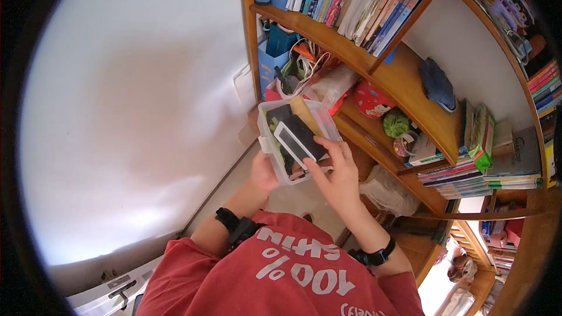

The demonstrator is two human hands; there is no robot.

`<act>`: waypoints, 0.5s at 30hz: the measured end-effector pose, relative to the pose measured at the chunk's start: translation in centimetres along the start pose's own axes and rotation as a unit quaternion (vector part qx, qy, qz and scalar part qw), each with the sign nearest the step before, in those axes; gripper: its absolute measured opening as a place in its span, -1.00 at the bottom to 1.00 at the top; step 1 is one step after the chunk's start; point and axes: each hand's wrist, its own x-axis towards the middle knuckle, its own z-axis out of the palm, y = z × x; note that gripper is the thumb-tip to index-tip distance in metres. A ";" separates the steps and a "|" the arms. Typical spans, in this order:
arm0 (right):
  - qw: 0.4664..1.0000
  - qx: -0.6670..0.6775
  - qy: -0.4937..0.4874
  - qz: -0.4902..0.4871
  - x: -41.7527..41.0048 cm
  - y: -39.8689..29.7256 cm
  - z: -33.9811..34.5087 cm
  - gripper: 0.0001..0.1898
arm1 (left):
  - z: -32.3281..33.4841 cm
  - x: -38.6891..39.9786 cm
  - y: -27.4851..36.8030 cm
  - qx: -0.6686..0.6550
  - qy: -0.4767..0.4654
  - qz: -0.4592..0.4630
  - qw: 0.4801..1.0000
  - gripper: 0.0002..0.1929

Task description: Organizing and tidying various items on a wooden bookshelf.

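Note:
My left hand (264,173) grips the near left side of a clear plastic box (267,145), holding it up in front of the shelves. Over the box, the thumb and fingers of my right hand (336,171) touch a thin rectangular thing with a white frame and dark middle (293,145); whether they pinch it is unclear. Under it lies a black flat thing (287,116), with a tan cardboard-like piece (307,116) along the box's far right side. Small green pieces show at the box's left. The bottom of the box is mostly hidden.
A wooden bookshelf (316,26) with books (377,4) curves along the right. Its lower shelf holds a red patterned container (373,98), a green bundle (396,123) and bags. A plastic bag (388,191) lies below. A white wall (131,96) stands at the left.

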 end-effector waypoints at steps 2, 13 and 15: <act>0.999 -0.030 0.004 0.042 -0.6 0.0 1.0 -0.55 | 0.4 0.3 -0.2 -0.008 -0.001 0.017 1.000 -0.33; 0.981 -0.190 -0.015 -0.030 -1.0 0.4 0.7 -0.51 | -0.2 0.3 0.2 0.016 0.052 0.041 0.998 -0.42; 0.982 -0.187 -0.039 0.003 -1.1 -0.2 0.6 -0.44 | -0.3 0.2 0.0 0.019 0.054 0.029 0.998 -0.40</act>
